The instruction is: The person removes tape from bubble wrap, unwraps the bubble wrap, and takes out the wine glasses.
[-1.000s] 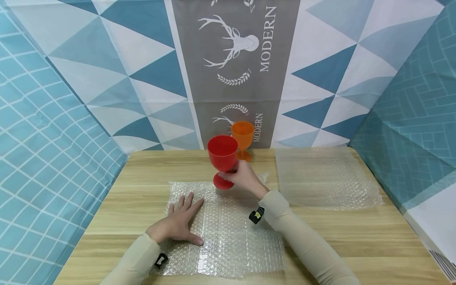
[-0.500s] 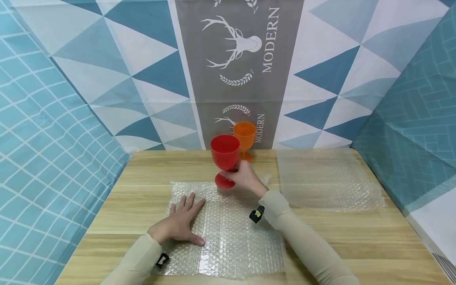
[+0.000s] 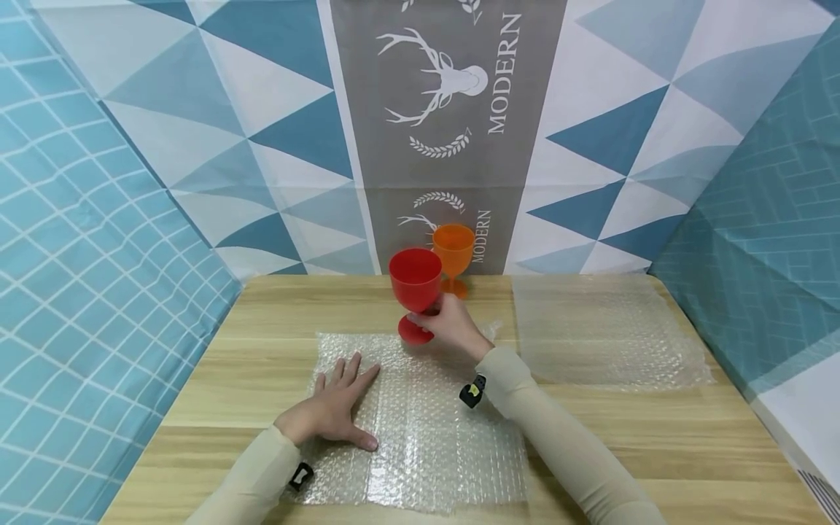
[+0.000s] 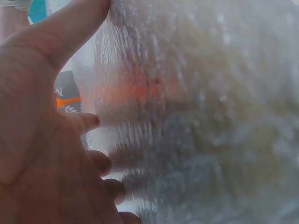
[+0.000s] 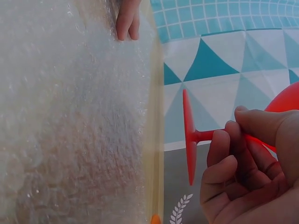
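Observation:
A red goblet (image 3: 416,281) is held upright by my right hand (image 3: 449,324), fingers and thumb pinching its stem. In the right wrist view the goblet's round foot (image 5: 189,137) shows side-on, apart from the bubble wrap (image 5: 74,121). That sheet of bubble wrap (image 3: 420,430) lies flat on the table in front of me, beneath both hands. My left hand (image 3: 335,408) rests on its left part with the fingers spread. Close up in the left wrist view, the left palm (image 4: 42,135) is beside the blurred wrap (image 4: 196,116).
Behind the red goblet an orange goblet (image 3: 453,248) stands at the back edge of the wooden table (image 3: 216,394). A second bubble wrap sheet (image 3: 604,335) lies at the back right. Patterned cloth (image 3: 446,131) hangs behind the table and along both sides.
The head view has shifted slightly, so everything sits a little further right. Both hands and the red goblet keep nearly the same place over the bubble wrap.

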`<action>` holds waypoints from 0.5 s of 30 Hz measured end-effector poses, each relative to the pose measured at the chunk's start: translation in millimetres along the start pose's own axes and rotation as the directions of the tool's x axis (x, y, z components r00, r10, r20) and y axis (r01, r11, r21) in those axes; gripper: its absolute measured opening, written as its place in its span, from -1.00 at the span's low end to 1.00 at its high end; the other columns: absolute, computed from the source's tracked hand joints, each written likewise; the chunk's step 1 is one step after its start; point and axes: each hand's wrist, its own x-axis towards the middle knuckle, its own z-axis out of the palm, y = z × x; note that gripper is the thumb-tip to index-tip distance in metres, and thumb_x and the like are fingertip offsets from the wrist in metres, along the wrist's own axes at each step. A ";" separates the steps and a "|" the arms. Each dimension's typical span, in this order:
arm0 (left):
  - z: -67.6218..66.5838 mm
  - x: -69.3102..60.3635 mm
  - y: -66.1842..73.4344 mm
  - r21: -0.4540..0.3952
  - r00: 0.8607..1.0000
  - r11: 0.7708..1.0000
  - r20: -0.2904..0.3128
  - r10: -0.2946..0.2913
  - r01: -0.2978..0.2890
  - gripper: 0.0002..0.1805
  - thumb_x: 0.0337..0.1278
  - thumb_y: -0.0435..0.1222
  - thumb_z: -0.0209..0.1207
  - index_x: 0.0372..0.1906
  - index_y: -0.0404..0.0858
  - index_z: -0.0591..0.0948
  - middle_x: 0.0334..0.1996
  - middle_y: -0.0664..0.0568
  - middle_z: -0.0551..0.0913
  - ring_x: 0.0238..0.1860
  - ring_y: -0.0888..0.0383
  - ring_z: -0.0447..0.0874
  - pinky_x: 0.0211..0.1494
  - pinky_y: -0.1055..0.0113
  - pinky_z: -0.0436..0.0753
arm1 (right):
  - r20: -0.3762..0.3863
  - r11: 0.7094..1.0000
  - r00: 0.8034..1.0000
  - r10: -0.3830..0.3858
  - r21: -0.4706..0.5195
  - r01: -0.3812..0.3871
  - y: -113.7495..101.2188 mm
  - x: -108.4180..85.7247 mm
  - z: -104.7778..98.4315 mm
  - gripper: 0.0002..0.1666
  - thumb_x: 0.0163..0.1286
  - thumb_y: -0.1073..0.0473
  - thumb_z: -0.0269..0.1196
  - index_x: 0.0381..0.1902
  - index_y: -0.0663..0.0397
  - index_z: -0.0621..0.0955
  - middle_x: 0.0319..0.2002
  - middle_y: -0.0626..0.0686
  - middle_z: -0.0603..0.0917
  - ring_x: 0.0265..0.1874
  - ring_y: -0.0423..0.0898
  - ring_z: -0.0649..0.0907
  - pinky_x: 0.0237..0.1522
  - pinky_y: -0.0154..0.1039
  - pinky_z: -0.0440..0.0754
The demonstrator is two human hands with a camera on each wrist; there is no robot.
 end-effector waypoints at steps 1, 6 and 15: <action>0.3 -0.2 -0.5 -0.010 1.000 1.000 0.001 0.006 -0.006 0.53 -0.47 0.40 0.52 0.67 -0.10 0.02 0.64 -0.40 -0.29 0.59 -0.53 -0.39 0.42 -0.63 -0.30 | -0.003 1.000 1.000 -0.003 -0.006 0.003 0.7 0.5 0.3 -0.62 0.35 0.21 0.43 0.11 0.07 0.65 -0.01 0.06 0.79 -0.01 0.01 0.73 0.19 -0.02 0.70; 0.2 0.7 0.1 -0.002 1.000 1.000 0.000 0.005 -0.005 0.52 -0.45 0.38 0.53 0.67 -0.10 0.03 0.64 -0.39 -0.28 0.59 -0.51 -0.38 0.44 -0.61 -0.30 | -0.018 1.000 1.000 -0.004 -0.021 0.003 5.5 3.5 1.6 -0.63 0.34 0.20 0.44 0.08 0.03 0.66 -0.03 0.02 0.79 -0.03 -0.01 0.72 0.19 -0.04 0.70; 0.3 0.5 2.0 0.059 0.999 0.998 0.007 -0.033 0.033 0.49 -0.39 0.31 0.57 0.68 -0.10 0.02 0.65 -0.36 -0.28 0.61 -0.49 -0.34 0.47 -0.59 -0.20 | -0.029 1.000 0.999 -0.016 -0.004 0.016 7.5 5.6 4.6 -0.67 0.34 0.19 0.45 0.04 0.08 0.69 -0.09 0.04 0.80 -0.09 -0.01 0.72 0.16 -0.04 0.71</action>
